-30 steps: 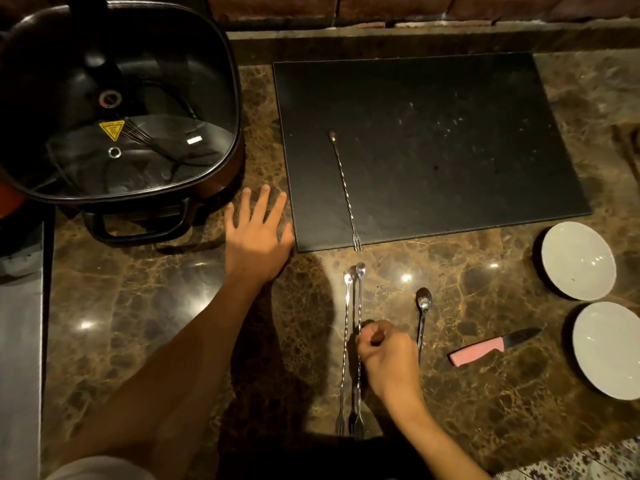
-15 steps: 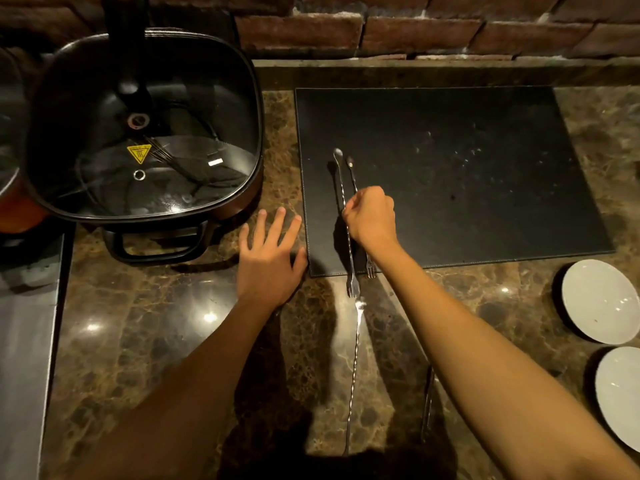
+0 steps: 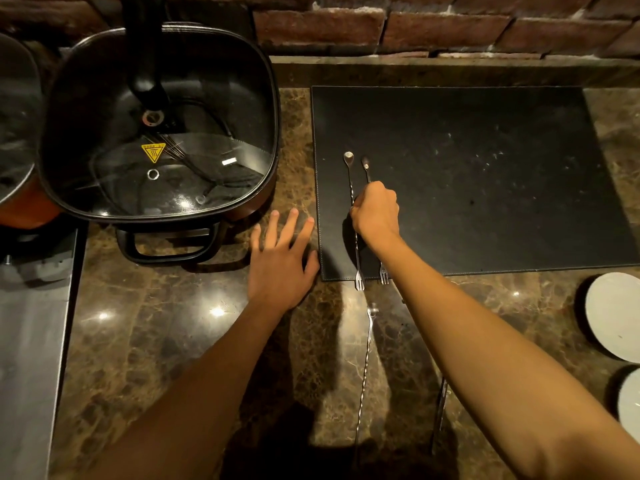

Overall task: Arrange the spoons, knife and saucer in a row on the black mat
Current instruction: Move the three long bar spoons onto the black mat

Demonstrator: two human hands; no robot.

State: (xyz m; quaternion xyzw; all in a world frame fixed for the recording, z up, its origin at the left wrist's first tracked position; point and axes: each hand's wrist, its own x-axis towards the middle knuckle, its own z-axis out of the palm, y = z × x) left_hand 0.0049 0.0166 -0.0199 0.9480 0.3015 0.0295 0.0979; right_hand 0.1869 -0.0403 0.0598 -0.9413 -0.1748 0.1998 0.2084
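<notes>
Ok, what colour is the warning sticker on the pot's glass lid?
Yellow triangle sticker with dark markings, seen in the head view.

mat (image 3: 485,168) black | counter (image 3: 173,341) brown marbled | saucers (image 3: 613,317) white | spoons (image 3: 349,174) silver

Left hand (image 3: 280,261): bare, no ring, no glove; short trimmed nails on the fingers.
Left forearm (image 3: 194,382): bare from wrist to the lower frame edge, no sleeve, no watch, no band at the wrist.
Right hand (image 3: 375,211): bare, seen from the back, knuckles showing; no ring or glove visible.
Right forearm (image 3: 502,368): bare along its whole visible length, no sleeve, no bracelet, no watch.
Clothing: none visible anywhere on either arm.
Markings: no tattoo, plaster or scar plainly visible; dim warm light, fine detail hard to tell.
</notes>
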